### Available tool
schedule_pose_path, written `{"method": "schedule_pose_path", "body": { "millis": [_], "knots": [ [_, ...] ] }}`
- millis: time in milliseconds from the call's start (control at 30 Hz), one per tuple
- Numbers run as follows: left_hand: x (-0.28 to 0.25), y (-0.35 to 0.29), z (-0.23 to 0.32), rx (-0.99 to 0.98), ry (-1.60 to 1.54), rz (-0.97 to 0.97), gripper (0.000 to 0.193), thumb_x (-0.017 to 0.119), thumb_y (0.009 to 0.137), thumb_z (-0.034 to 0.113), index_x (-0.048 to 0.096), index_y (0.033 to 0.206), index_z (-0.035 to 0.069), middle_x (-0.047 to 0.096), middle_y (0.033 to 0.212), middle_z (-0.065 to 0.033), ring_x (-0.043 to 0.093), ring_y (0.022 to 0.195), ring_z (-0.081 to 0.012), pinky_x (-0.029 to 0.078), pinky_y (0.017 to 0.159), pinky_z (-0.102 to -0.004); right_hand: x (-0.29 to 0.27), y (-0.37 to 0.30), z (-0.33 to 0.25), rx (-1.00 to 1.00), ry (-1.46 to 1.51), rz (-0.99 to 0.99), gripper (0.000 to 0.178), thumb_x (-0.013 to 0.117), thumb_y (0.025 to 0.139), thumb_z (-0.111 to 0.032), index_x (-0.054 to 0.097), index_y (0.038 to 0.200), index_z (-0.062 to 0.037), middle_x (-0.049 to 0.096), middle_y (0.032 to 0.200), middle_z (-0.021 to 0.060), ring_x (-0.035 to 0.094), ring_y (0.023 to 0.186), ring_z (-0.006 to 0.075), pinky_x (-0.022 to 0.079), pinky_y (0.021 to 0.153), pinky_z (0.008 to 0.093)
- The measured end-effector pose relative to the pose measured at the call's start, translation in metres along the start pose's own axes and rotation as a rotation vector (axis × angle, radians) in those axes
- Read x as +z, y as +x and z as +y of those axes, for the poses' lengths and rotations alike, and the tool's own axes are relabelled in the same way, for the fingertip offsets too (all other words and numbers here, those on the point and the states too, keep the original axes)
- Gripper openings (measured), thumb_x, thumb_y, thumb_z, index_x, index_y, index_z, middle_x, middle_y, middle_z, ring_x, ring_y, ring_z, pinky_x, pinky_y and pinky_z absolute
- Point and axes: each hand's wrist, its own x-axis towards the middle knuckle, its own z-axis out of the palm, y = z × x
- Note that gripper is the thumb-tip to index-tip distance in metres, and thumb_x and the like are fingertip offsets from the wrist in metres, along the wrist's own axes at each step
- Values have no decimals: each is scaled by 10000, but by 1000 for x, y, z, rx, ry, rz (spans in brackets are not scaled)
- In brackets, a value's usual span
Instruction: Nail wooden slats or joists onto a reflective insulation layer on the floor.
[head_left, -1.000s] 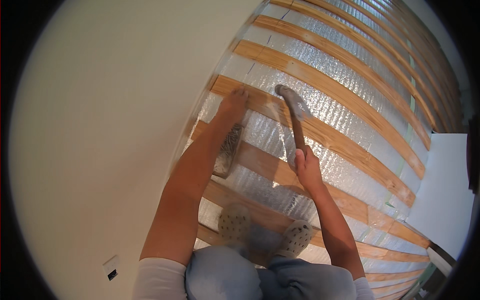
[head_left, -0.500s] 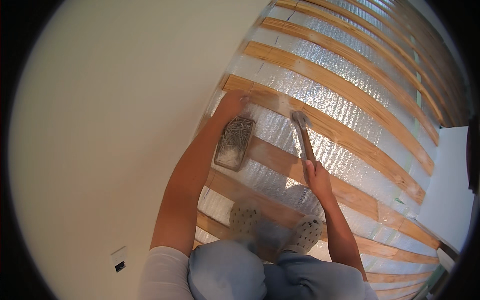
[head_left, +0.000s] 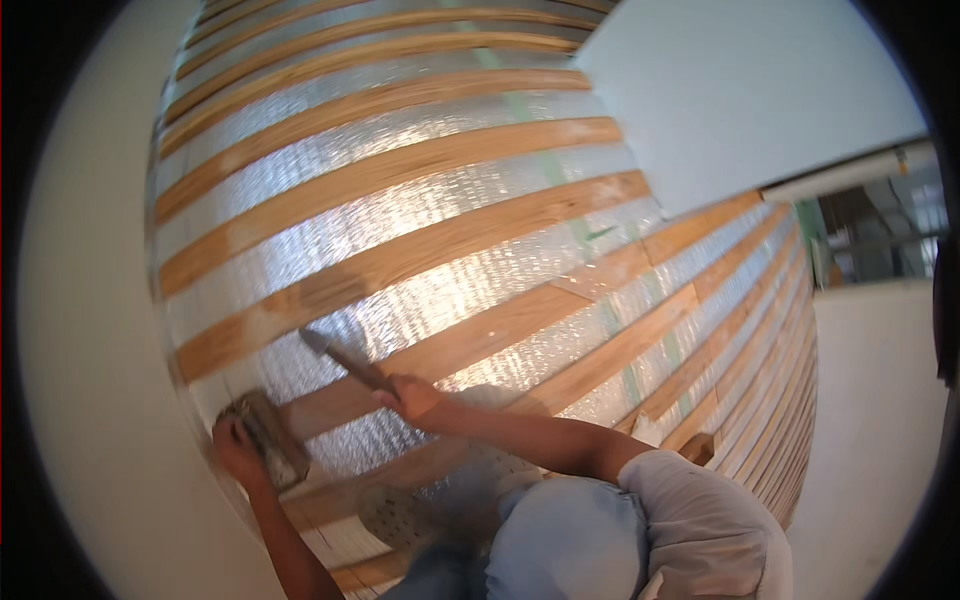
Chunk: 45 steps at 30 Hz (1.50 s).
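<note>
My left hand is at the wall-side edge of a small rectangular box, its fingers curled over the rim. Blur hides most of what lies in the box, and it looks tilted. A hammer is gripped by the handle in my right hand, closed around it. The hammer's grey head hangs by the near edge of a wooden batten, apart from the box.
Rows of battens run across silvery insulation sheeting. A pale wall rises along the left, and a white panel stands at the far right. My speckled shoe rests below the box. A small wood block lies at right.
The view has swung to the right. My left hand has come back from the batten to the box of nails. My right hand still holds the hammer.
</note>
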Motion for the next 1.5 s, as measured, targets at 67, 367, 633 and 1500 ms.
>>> {"method": "schedule_pose_path", "body": {
  "millis": [67, 367, 633, 1500],
  "knots": [
    [4, 2, 9, -10, 5, -41, 88, 576, 883, 56, 602, 934, -11, 601, 913, -159, 582, 858, -332, 463, 794, -407, -8, -7, 5, 18, 10, 65, 536, 459, 962, -470, 565, 972, 55, 606, 939, 279, 579, 884, 455, 463, 804, 491],
    [-7, 9, 18, -221, -398, 82, 87, 532, 909, 65, 575, 898, -10, 581, 892, -84, 552, 819, -202, 467, 744, -339, -13, -18, -3, 7, -6, 4, 578, 456, 955, -494, 562, 951, 74, 610, 905, 289, 605, 849, 451, 484, 778, 499],
    [-19, 44, 36, -412, -432, 112, 202, 570, 906, 129, 589, 1033, -28, 549, 837, -37, 496, 727, -123, 441, 668, -264, -11, -17, -7, 0, -37, 62, 552, 477, 945, -494, 568, 991, 49, 626, 907, 283, 612, 846, 463, 491, 745, 517],
    [93, 130, 75, -237, -341, -196, 160, 689, 810, 141, 707, 915, 21, 689, 789, -108, 646, 713, -169, 499, 693, -296, -18, -16, -12, 121, 27, -23, 328, 555, 941, -312, 512, 1046, -4, 602, 874, 231, 594, 805, 418, 452, 700, 482]
  ]
}}
